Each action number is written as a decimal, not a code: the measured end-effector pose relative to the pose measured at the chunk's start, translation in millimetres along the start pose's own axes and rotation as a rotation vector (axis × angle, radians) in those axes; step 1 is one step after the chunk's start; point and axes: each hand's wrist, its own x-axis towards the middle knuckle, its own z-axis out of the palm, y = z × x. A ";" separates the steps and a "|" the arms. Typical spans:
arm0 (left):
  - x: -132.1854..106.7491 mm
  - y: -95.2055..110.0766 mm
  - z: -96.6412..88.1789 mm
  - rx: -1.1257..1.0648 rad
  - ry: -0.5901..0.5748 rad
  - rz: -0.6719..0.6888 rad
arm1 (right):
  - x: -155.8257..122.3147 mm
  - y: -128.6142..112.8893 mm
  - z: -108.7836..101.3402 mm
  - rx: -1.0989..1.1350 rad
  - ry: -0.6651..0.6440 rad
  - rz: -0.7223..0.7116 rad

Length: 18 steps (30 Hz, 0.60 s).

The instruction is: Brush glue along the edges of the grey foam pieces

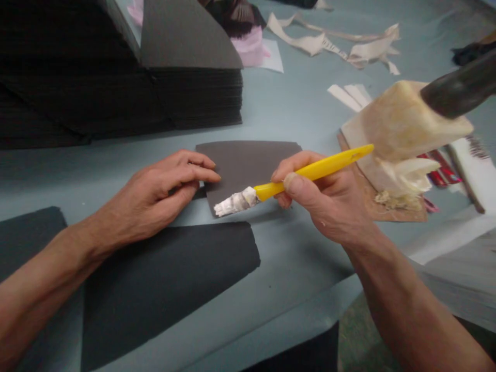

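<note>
My right hand [323, 199] is closed round a yellow-handled brush [310, 173]. Its glue-caked white tip rests on the near edge of a small dark grey cut sheet [248, 163] lying on the blue-grey table. My left hand [163, 194] lies flat on the left edge of that sheet, fingers stretched out and pressing it down. A larger dark grey sheet [166, 287] lies just in front of both hands.
A tall stack of black cut sheets [116, 93] fills the far left. At the right stands a glue-crusted block [403, 129] with a dark handle [461, 88]. Paper strips [349, 46] lie at the back. The table's front edge [294, 320] is near my right forearm.
</note>
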 end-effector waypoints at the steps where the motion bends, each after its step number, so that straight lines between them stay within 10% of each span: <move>1: 0.4 0.0 -0.2 0.008 -0.011 0.008 | 1.0 -0.4 0.0 -0.004 -0.025 0.003; 18: 0.1 -0.3 3.3 0.031 -0.037 -0.048 | 6.0 -0.8 7.3 -0.033 -0.143 0.077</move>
